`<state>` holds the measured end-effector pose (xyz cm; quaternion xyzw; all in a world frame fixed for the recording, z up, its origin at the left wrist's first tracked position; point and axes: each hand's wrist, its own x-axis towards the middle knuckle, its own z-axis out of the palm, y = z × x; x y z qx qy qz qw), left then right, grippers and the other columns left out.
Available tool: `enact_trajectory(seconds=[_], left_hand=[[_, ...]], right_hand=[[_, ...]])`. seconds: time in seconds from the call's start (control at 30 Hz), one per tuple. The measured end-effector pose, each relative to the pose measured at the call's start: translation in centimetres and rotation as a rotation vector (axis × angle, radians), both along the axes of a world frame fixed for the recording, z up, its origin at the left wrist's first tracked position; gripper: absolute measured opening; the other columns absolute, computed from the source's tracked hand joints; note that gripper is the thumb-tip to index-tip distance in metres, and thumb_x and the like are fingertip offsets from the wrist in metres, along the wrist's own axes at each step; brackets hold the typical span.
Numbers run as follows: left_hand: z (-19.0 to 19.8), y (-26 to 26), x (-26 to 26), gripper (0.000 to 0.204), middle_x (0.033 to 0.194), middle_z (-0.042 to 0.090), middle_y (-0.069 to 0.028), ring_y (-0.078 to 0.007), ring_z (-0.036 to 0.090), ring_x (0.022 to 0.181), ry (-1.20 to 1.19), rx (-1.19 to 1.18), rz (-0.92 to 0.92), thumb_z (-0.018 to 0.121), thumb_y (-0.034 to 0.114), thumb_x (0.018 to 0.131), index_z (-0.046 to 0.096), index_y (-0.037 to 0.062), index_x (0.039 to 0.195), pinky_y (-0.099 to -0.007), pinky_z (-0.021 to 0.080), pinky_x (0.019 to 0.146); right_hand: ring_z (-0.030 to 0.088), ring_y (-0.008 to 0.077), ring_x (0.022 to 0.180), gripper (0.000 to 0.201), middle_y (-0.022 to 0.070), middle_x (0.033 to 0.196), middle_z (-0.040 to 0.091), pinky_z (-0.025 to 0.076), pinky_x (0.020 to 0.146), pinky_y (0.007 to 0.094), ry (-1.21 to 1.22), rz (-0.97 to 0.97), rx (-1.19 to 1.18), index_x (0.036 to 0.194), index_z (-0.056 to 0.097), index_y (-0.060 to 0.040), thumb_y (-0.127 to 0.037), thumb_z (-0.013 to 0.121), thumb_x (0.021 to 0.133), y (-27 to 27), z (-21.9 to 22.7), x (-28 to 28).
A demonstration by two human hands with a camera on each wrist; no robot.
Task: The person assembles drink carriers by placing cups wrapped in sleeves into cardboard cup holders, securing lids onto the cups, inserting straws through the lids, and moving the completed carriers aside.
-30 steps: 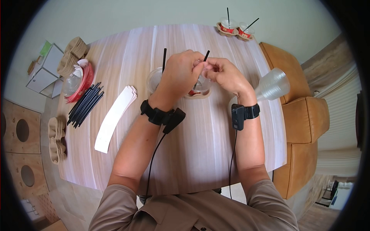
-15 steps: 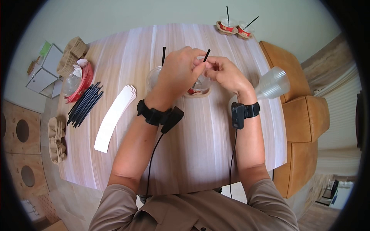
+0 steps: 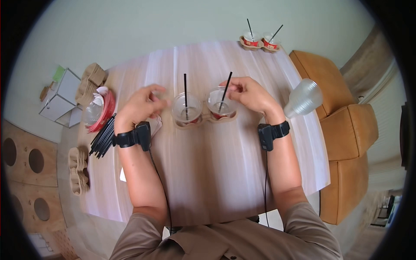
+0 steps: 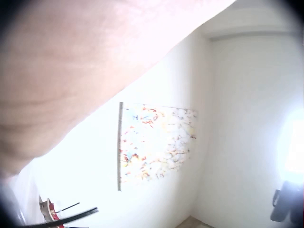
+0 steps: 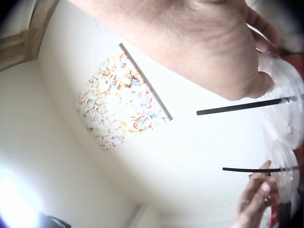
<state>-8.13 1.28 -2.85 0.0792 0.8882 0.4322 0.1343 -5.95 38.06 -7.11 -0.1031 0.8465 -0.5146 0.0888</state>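
Two clear plastic cups with domed lids and red sleeves sit side by side in a brown cardboard cup carrier (image 3: 189,126) at mid-table. A black straw (image 3: 185,86) stands in the left cup (image 3: 180,112), and a second straw (image 3: 228,81) leans rightward in the right cup (image 3: 213,105). My right hand (image 3: 256,96) holds the right cup at its lid, thumb on the near edge and fingers behind; the right wrist view shows the thumb against the lid (image 5: 285,111). Left of the cups, my left hand (image 3: 141,104) is raised with loosely bent, blurred fingers, holding nothing.
A stack of clear cups (image 3: 307,96) lies at the right. At the left are black straws (image 3: 103,141), red sleeves (image 3: 106,108) and stacked carriers (image 3: 92,80), (image 3: 78,171). Another filled carrier (image 3: 249,45) stands at the far edge. White paper strips (image 3: 123,174) lie under my left arm.
My left hand has left the right straw and lid and swung left, past the left cup, uncovering both cups. My right hand stays at the right cup. The head view has shifted slightly.
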Motion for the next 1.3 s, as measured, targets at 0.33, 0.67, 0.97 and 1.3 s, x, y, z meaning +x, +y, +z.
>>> enact_trajectory(seconds=[0.33,0.67,0.97,1.3], left_hand=[[-2.4,1.0,-1.1,0.075,0.106,0.074,-0.0078,-0.0169,0.078,0.077,-0.365,0.130,-0.119,0.089,0.033,0.099,0.057,0.0012,0.159,-0.0315,0.061,0.062],[-3.2,3.1,-1.0,0.061,0.108,0.070,-0.0082,-0.0179,0.071,0.074,-0.328,0.326,-0.068,0.074,0.033,0.104,0.059,0.0003,0.153,-0.0349,0.069,0.066],[-7.2,7.3,-4.0,0.046,0.108,0.070,-0.0083,-0.0145,0.071,0.076,-0.258,0.489,-0.059,0.070,0.034,0.110,0.066,-0.0039,0.137,-0.0351,0.071,0.069],[-8.1,18.7,-12.3,0.050,0.113,0.074,-0.0134,-0.0200,0.080,0.086,-0.316,0.491,-0.217,0.070,0.036,0.112,0.065,-0.0056,0.139,-0.0357,0.072,0.074]], right_hand=[[0.065,0.0099,0.096,0.037,-0.0020,0.104,0.074,0.055,0.090,0.0282,-0.024,-0.034,-0.035,0.138,0.078,0.0000,0.002,0.069,0.102,-0.1,0.9,0.6],[0.074,0.0146,0.088,0.018,0.0055,0.088,0.077,0.061,0.082,0.0345,0.468,-0.380,0.021,0.113,0.080,0.0007,-0.004,0.067,0.102,-0.6,5.2,5.4],[0.062,0.0098,0.063,0.005,0.0018,0.071,0.069,0.051,0.061,0.0321,0.240,0.077,-0.091,0.103,0.080,-0.0046,-0.004,0.075,0.100,-7.3,-6.5,9.7],[0.070,0.0341,0.062,0.013,0.0126,0.072,0.072,0.056,0.062,0.0435,0.424,-0.031,-0.121,0.089,0.072,-0.0078,-0.018,0.077,0.095,-8.0,-9.7,8.9]])
